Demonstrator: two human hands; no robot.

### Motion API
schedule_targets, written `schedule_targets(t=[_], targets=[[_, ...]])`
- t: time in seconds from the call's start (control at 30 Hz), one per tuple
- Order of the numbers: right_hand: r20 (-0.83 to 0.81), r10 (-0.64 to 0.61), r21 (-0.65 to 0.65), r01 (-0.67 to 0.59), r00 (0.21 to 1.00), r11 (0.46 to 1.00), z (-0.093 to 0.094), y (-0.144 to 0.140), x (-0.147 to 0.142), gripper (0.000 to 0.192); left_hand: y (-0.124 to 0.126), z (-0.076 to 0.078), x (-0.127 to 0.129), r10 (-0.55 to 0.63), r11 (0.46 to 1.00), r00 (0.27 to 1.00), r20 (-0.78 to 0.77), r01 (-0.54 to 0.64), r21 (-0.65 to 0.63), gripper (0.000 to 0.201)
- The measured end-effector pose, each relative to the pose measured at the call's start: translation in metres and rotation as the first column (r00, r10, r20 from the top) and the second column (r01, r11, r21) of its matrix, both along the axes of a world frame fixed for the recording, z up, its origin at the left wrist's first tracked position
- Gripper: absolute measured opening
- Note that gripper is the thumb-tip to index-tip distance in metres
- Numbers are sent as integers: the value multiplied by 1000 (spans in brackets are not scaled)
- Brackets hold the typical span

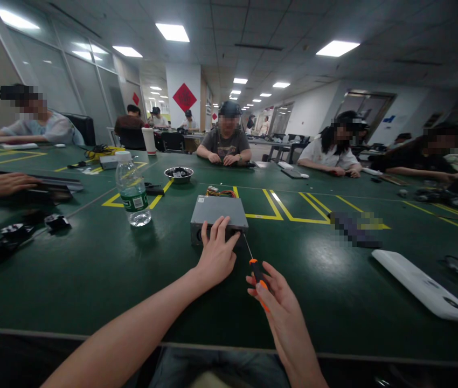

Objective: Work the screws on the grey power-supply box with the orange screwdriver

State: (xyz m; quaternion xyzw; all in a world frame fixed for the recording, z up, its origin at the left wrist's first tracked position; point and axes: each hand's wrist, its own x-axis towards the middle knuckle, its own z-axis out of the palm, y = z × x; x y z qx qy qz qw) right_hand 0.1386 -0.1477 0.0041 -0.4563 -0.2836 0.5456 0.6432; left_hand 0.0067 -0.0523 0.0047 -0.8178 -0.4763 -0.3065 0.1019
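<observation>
A grey metal box (219, 212) with coloured wires at its back lies on the green table (132, 280) straight ahead. My left hand (216, 253) rests on the box's near face and front edge, fingers spread over it. My right hand (279, 299) grips an orange-and-black screwdriver (258, 273). Its thin shaft points up and left to the box's near right corner.
A water bottle (133, 189) stands left of the box, a small metal bowl (178, 174) behind it. Black parts (19, 234) lie at the left, a white flat device (425, 284) at the right. Several people sit around the table; another person's hand (0, 185) rests at the left edge.
</observation>
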Motion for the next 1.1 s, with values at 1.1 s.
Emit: schedule_targets(t=[1.1], targets=[[-752, 17, -212, -267, 659, 940, 21, 20, -7, 13, 1, -3, -2, -26, 1000, 1000, -1, 26, -16, 49]])
